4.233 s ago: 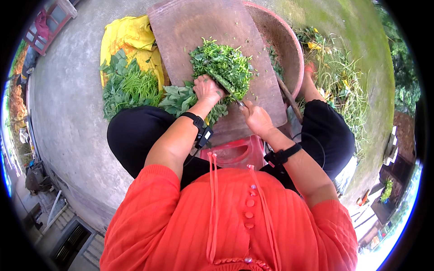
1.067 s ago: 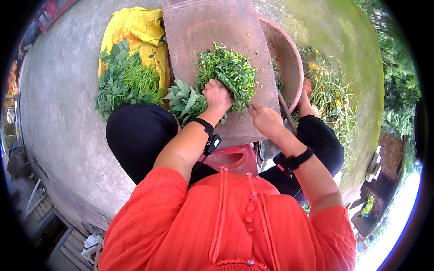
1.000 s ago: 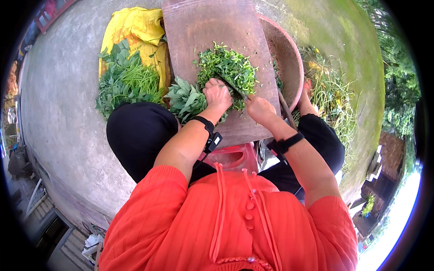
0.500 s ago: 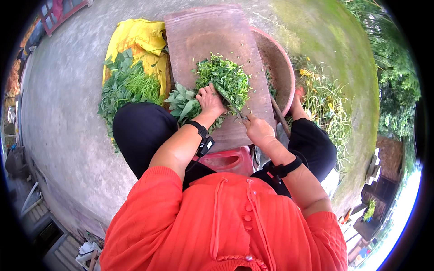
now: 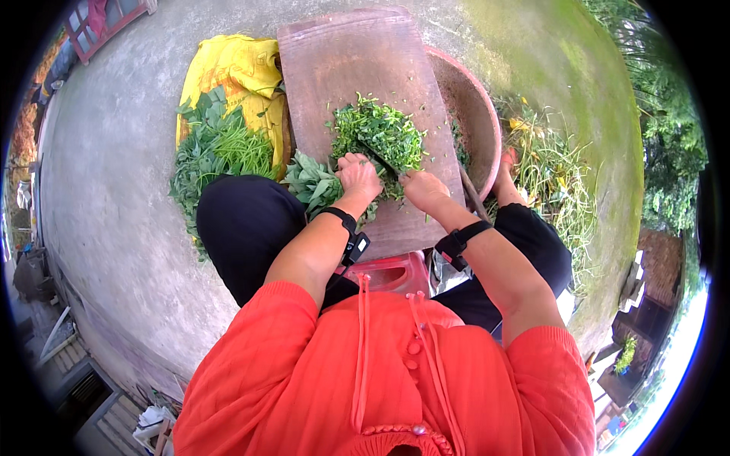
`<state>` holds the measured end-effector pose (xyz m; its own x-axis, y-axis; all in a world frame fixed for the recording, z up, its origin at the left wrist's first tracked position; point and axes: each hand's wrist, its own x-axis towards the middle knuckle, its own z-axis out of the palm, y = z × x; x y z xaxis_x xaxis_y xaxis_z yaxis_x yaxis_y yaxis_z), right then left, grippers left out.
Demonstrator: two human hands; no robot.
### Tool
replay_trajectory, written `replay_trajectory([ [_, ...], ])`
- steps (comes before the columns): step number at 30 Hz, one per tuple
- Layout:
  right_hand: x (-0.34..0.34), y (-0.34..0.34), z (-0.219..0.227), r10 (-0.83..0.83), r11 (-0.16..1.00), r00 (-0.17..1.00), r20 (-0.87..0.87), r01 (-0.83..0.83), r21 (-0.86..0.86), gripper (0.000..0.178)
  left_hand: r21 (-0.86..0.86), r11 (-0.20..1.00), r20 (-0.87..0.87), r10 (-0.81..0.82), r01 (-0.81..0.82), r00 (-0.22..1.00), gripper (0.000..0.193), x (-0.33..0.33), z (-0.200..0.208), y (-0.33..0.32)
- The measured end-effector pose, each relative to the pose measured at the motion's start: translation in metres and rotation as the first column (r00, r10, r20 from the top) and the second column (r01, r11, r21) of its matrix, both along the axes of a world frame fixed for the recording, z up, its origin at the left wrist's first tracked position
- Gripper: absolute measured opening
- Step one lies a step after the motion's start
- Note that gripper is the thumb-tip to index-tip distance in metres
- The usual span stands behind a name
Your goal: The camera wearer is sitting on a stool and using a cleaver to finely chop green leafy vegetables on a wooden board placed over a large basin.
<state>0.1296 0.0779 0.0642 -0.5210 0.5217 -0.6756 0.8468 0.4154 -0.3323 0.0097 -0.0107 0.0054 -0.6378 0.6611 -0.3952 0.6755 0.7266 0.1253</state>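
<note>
My left hand [image 5: 359,176] is closed over a bunch of leafy greens [image 5: 313,181], pressing it onto a long wooden board [image 5: 353,64]. In my right hand [image 5: 423,189] is the handle of a knife [image 5: 378,157], its dark blade slanting up and left, close beside my left fingers. A heap of chopped greens [image 5: 380,125] lies on the board just beyond the blade. The leafy ends of the held bunch stick out to the left, over the board's edge. Part of the blade is lost among the chopped pieces.
Left of the board, a pile of uncut greens [image 5: 220,148] rests by a yellow sack [image 5: 236,64]. A round reddish basin [image 5: 487,114] stands at the right, partly under the board. Stalks [image 5: 559,182] are strewn beyond my right foot. A red plastic stool [image 5: 391,273] is between my knees.
My right hand and the knife have shifted up and left, nearer my left hand. The left hand keeps its hold on the greens and has hardly moved.
</note>
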Motion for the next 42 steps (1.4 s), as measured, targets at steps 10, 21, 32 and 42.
replay_trajectory([
  [10, 0.040, -0.030, 0.068, 0.053, 0.998, 0.998, 0.023, -0.054, 0.034, 0.035, -0.033, 0.985, 0.088, 0.174, -0.172, 0.981, 0.076, -0.007, -0.004, 0.002],
  [21, 0.025, -0.018, 0.013, -0.004, 0.999, 0.997, -0.072, 0.007, 0.042, 0.032, -0.083, 0.993, 0.095, 0.090, -0.082, 0.991, 0.074, -0.005, -0.008, 0.002],
  [32, 0.047, -0.021, 0.014, -0.050, 0.999, 0.994, -0.094, 0.047, -0.024, 0.036, 0.044, 0.991, 0.045, 0.121, -0.123, 0.992, 0.069, -0.004, -0.017, 0.006],
  [42, 0.048, -0.034, 0.037, -0.029, 0.999, 0.993, -0.117, 0.031, 0.017, 0.036, 0.014, 0.983, 0.094, 0.183, -0.185, 0.979, 0.068, -0.003, -0.009, 0.003],
])
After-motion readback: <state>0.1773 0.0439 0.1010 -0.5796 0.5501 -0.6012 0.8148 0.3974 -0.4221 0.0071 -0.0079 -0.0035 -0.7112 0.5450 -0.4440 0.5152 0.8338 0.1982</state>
